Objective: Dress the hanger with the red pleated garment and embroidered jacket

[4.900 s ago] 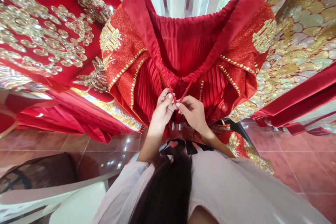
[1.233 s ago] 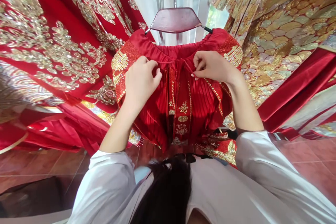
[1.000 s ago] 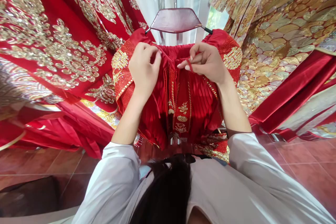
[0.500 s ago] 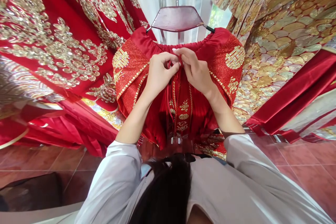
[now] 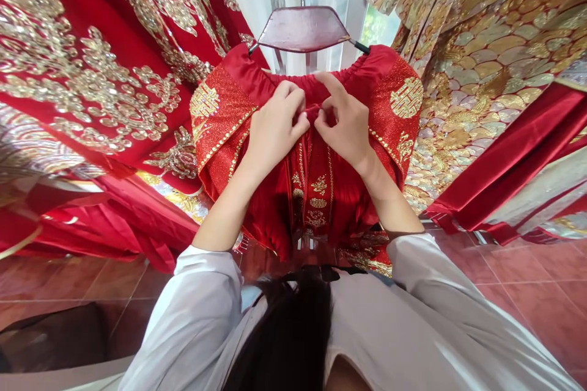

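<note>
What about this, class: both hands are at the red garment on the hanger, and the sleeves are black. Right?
Not quite: the head view shows pale sleeves, not black. The left hand and right hand are indeed at the red garment on the hanger.

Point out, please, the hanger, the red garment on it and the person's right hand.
Hanger (image 5: 303,29), head view: middle of its wide plate.
Red garment (image 5: 317,162), head view: embroidered front panel.
Right hand (image 5: 347,125), head view: back of the hand.
</note>
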The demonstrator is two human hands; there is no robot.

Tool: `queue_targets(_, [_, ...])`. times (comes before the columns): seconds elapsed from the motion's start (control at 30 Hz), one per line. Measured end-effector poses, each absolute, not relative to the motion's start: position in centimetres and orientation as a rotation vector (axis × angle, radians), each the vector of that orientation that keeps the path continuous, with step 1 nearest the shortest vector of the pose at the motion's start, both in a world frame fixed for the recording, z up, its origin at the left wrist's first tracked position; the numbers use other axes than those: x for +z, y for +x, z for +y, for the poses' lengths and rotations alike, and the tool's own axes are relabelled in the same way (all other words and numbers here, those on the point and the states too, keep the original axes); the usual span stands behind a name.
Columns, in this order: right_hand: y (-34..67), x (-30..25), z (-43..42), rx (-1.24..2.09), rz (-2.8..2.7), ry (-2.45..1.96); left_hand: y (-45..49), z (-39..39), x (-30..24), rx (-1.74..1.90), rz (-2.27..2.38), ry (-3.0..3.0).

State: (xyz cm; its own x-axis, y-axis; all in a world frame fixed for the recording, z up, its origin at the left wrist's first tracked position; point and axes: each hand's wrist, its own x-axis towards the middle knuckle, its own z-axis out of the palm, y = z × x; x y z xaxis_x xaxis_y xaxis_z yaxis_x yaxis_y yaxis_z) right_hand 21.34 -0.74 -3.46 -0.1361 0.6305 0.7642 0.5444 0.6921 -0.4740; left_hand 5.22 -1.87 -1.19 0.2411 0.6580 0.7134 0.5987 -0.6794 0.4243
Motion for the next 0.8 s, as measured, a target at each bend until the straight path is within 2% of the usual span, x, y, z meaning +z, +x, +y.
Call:
queue_targets(0.23, [21.2, -4.5, -0.3, -0.124, -1.715, -1.113, 4.0, -1.4, -2.1, 1.576, 1.257, 2.385])
queue_targets(0.33, [21.2, -4.6, -0.2, -0.024, -1.692, -1.028, 4.5, -0.9, -2.5, 1.612, 1.174, 2.241])
queue_targets(0.53, [20.7, -4.5, -0.6, 0.388, -1.579, -0.871, 5.5, -0.1, -2.7, 1.614, 1.04, 1.997])
queue_targets(0.8, [22.9, -3.1, -0.8, 0.492, -1.658, -0.85, 3.0, -0.3, -1.9, 1.384, 0.96, 1.969])
